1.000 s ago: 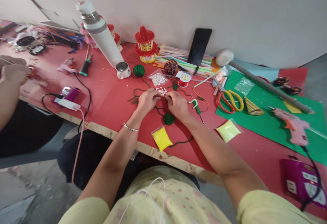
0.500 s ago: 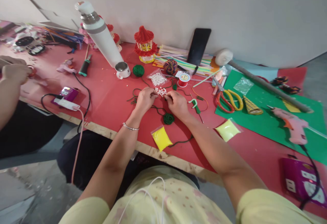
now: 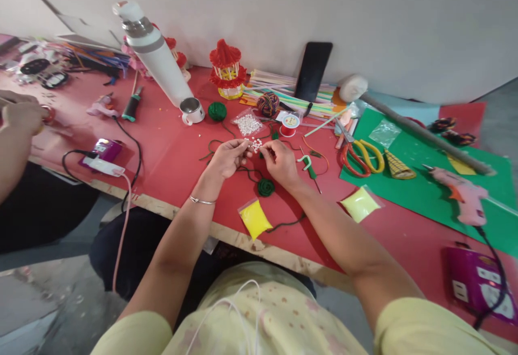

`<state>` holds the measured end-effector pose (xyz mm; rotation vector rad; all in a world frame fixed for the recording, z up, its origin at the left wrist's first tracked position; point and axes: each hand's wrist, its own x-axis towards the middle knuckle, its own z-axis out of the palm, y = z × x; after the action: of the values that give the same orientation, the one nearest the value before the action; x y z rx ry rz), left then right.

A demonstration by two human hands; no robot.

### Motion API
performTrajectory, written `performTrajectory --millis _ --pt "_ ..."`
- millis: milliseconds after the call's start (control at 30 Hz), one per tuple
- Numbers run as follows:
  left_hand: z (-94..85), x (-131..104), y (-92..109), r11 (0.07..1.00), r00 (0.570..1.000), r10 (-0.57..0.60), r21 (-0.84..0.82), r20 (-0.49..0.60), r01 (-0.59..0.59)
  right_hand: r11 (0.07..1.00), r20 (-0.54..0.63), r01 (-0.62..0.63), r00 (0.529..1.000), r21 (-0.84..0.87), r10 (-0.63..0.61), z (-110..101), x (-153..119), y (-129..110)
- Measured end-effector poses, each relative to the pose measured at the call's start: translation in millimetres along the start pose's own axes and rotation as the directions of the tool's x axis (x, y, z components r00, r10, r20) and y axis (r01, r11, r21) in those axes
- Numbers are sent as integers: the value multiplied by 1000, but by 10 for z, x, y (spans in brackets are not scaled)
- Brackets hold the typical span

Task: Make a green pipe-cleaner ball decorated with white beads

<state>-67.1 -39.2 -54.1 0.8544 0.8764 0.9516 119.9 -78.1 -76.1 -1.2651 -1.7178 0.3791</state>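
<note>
Small white beads (image 3: 256,143) lie in a loose cluster on the red tabletop (image 3: 170,152), between my fingertips. My left hand (image 3: 229,159) is pinched at the cluster's left side, its palm turned partly up. On the right side, my right hand (image 3: 280,165) has thumb and forefinger pressed together. Whatever sits in either pinch is too small to make out. Just beyond is a clear bag of white beads (image 3: 247,124), with a red thread spool (image 3: 290,124) beside it. A dark green yarn coil (image 3: 265,187) lies below my hands, near a green-handled tool (image 3: 309,167).
A white flask (image 3: 156,55) and steel cup (image 3: 191,111) stand at left, a phone (image 3: 313,72) leans at the back. Scissors (image 3: 360,158), a stick (image 3: 424,134) and a pink glue gun (image 3: 463,196) lie right. Another person's hand (image 3: 22,115) works at far left.
My left hand has rolled so more of its palm and curled fingers show, still by the beads. My right hand stays almost in place. The camera view has shifted slightly.
</note>
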Motion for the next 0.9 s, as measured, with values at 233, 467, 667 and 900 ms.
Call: performTrajectory --millis 233,467,667,900 --pt "-43 13 -16 997 998 -61 -47 -2 61 1000 -12 17 1000 -8 -17 11 -8 9" --pt "-16 -6 -1 995 998 -67 -71 -5 66 1000 -17 24 1000 -9 -25 3 -7 -6" --pt "-9 -7 -2 994 997 -82 -79 -3 81 1000 -8 20 1000 -11 -20 -5 0 -17" --pt "8 -19 7 993 995 -95 -72 14 96 1000 -5 12 1000 -9 -12 9 -5 8"
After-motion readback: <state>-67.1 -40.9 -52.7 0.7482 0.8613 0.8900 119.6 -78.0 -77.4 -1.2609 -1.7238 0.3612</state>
